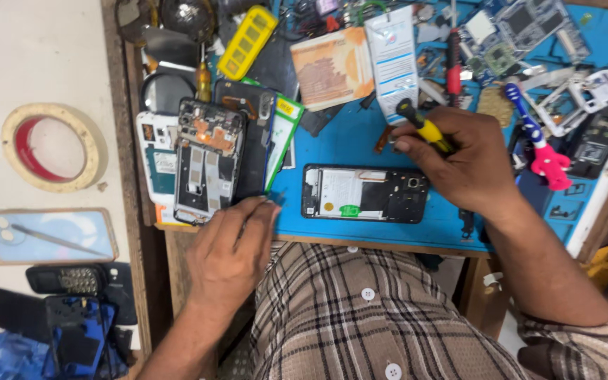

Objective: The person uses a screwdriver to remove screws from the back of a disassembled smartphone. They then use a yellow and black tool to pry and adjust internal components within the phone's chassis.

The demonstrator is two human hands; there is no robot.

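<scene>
The bench (360, 144), covered by a blue work mat and crowded with parts, carries the opened phone (364, 193) near its front edge, at about six o'clock from the clutter of circuit boards and tools. The phone lies flat with its back off, its long axis running nine to three o'clock; the camera end points toward three o'clock, and the white-labelled battery side toward nine. The right hand (469, 165) sits at the phone's three o'clock end, its fingers clenched around a yellow-and-black screwdriver (423, 127) whose handle angles up toward ten o'clock; the tip is hidden under the hand. The left hand (233, 246) rests at the bench edge, at nine o'clock from the phone, its fingers released and lightly touching the mat, holding nothing. Nothing pins the phone down, so a push from the driver could slide or spin it, and the tip could slip onto the exposed board. Just beyond the left hand, a stack of stripped phone frames (205, 158) leans close enough that a nudge might topple it.
</scene>
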